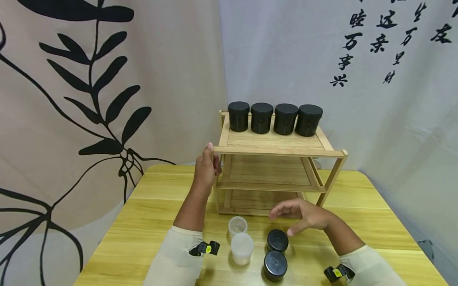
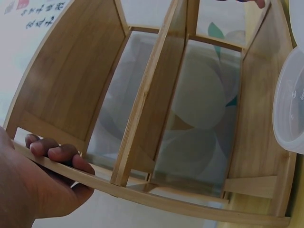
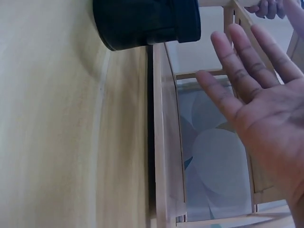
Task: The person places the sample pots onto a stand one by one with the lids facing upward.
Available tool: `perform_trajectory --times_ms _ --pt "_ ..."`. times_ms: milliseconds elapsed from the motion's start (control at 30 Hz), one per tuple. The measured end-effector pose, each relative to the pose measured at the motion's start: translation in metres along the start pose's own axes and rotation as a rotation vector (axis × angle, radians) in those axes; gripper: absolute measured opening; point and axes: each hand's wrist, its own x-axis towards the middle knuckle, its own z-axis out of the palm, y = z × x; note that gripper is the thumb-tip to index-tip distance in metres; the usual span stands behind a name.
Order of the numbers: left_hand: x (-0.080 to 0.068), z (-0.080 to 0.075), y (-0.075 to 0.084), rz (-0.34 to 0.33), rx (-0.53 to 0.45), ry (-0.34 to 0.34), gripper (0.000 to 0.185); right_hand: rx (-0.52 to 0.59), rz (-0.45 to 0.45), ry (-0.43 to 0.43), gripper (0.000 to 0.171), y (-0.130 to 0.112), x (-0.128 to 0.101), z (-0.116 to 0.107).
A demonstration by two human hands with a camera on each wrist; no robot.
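Observation:
A three-tier bamboo shelf (image 1: 272, 145) stands on the yellow table (image 1: 143, 226), with four black lidded jars (image 1: 273, 118) in a row at the back of its top tier. My left hand (image 1: 209, 162) grips the top tier's front left corner; in the left wrist view its fingers (image 2: 52, 152) curl over the shelf's rail (image 2: 156, 199). My right hand (image 1: 298, 217) hovers open, fingers spread, above two black jars (image 1: 277, 240) (image 1: 275, 265) lying on the table in front of the shelf. In the right wrist view its open palm (image 3: 259, 99) faces the shelf (image 3: 166, 142), beside a black jar (image 3: 147, 21).
Two clear plastic cups (image 1: 237, 225) (image 1: 242, 248) stand on the table left of the black jars; one cup's rim (image 2: 289, 104) shows in the left wrist view. The two lower tiers hold nothing. Curtains hang close behind the shelf.

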Motion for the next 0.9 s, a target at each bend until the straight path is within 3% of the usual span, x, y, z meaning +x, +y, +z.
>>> perform_trajectory --times_ms 233,467,900 --pt "0.001 0.000 0.000 0.000 0.001 -0.008 0.066 0.023 0.100 -0.053 0.077 0.008 -0.006 -0.003" --pt "0.001 0.000 0.000 -0.007 0.002 -0.005 0.065 0.031 0.143 -0.087 0.083 0.014 -0.008 -0.003" --pt "-0.001 -0.002 0.001 -0.003 0.001 -0.009 0.065 0.120 0.135 -0.106 0.090 0.026 -0.011 -0.003"
